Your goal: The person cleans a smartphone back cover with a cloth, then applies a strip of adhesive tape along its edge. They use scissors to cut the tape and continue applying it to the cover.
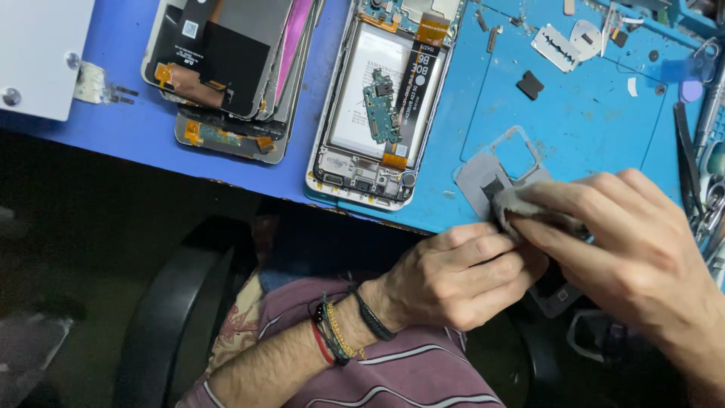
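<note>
1. Pinching with both hands, I am holding a thin grey plastic frame piece with a rounded rectangular cut-out [495, 177] at the near edge of the blue work mat [596, 121].
2. With my right hand [634, 253] I am pressing a small crumpled grey cloth [529, 205] against the frame piece, fingers closed over the cloth.
3. With my left hand [457, 276] I am gripping the lower part of the same piece, fingers curled shut; its far end is hidden under my hands.
4. The frame piece is looking flat, matt and dull grey, with a pale outlined window at its upper end and a dark square patch near the cloth.
5. Just to its left an opened smartphone with a white frame [381, 102] is lying on the mat, showing a white battery, a small green circuit board and orange flex ribbons.
6. Further left a stack of dark glossy display panels [226, 68] is lying on the blue surface.
7. A double-edged razor blade of thin bright metal [556, 47] is lying at the far side of the mat, and metal tweezers [686, 155] are lying at its right edge.
8. Beaded and cord bracelets [340, 332] are circling my left wrist above a striped maroon garment.
</note>
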